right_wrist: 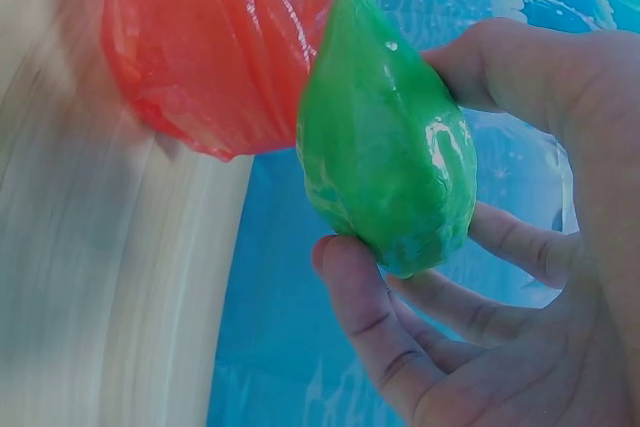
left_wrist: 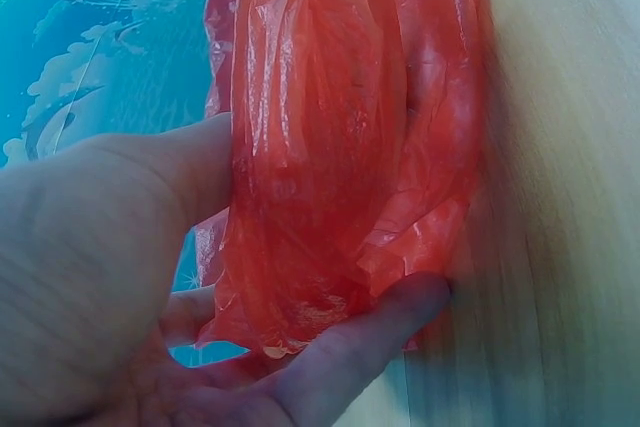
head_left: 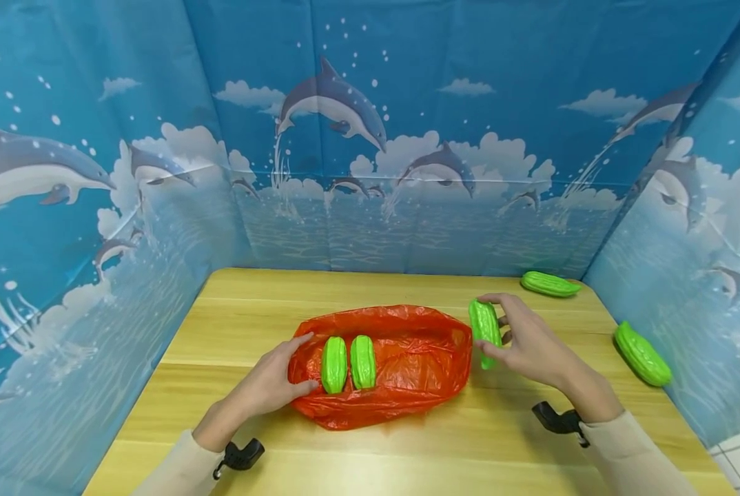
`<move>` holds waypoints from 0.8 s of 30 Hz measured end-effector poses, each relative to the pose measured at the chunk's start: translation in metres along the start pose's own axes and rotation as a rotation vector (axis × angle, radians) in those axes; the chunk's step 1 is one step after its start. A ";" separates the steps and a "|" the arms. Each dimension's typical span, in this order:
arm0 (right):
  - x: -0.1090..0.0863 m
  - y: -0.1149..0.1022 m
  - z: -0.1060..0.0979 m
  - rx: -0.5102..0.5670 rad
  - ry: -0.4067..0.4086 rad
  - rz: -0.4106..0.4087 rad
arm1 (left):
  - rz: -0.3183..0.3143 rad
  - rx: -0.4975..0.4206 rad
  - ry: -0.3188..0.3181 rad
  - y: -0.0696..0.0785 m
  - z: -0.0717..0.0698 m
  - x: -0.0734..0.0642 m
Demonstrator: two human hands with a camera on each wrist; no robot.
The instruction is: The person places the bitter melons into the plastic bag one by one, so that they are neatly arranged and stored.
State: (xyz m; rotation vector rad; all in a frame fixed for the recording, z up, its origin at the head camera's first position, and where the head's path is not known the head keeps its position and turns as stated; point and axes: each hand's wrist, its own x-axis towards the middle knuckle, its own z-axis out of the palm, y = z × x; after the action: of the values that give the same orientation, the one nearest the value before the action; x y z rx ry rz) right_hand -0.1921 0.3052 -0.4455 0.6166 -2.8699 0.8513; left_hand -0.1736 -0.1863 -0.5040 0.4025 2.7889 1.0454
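Note:
A red plastic bag (head_left: 407, 396) lies spread wide on the table, its mouth facing up. Two bright green, ridged bitter melons (head_left: 334, 365) lie side by side in its left part. My left hand (head_left: 275, 379) holds the bag's left end, thumb at the near rim and a finger at the far rim; the left wrist view shows the fingers around the red plastic (left_wrist: 320, 147). Just off the bag's right end, my right hand (head_left: 525, 341) grips another green bitter melon (head_left: 484, 327) between thumb and fingers. That bitter melon (right_wrist: 385, 137) is held above the table in the right wrist view.
One more green bitter melon (head_left: 550, 284) lies at the table's back right corner. Another bitter melon (head_left: 643, 353) sits along the right edge. Blue dolphin-printed sheets (head_left: 370, 227) stand behind and on both sides of the wooden table (head_left: 252, 296).

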 end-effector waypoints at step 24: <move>0.007 -0.029 0.005 -0.026 -0.010 -0.061 | 0.000 -0.002 0.000 0.001 0.000 -0.001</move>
State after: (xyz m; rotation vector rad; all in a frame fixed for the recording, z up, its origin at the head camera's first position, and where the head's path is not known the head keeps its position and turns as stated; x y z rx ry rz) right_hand -0.1867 0.2774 -0.4338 0.7041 -2.8497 0.8026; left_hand -0.1727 -0.1863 -0.5033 0.4021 2.7880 1.0481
